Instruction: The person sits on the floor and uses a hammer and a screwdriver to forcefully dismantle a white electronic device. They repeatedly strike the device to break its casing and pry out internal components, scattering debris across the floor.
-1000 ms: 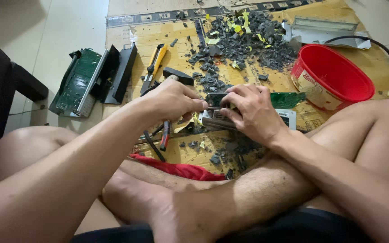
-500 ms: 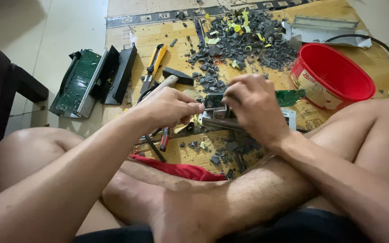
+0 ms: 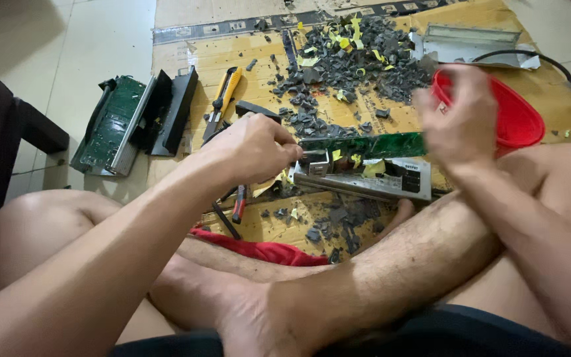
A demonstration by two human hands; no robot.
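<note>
Since the earlier frames, little change is seen on the left: the left hand [image 3: 252,149] has stayed by the metal-cased circuit unit [image 3: 365,175], its fingers closed together on a small tool whose tip is pressed at the unit's left end; the tool itself is mostly hidden by the fingers. The unit is found on the cardboard sheet [image 3: 246,56], just beyond the crossed legs, with a green circuit board [image 3: 365,144] standing along its far edge. The right hand [image 3: 460,122], which half a second ago was laid on the unit, has been lifted off it and is now raised at about two o'clock from the unit, in front of the red plastic bucket [image 3: 520,119]. It is blurred; its fingers are loosely curled, and whether anything is held cannot be told.
</note>
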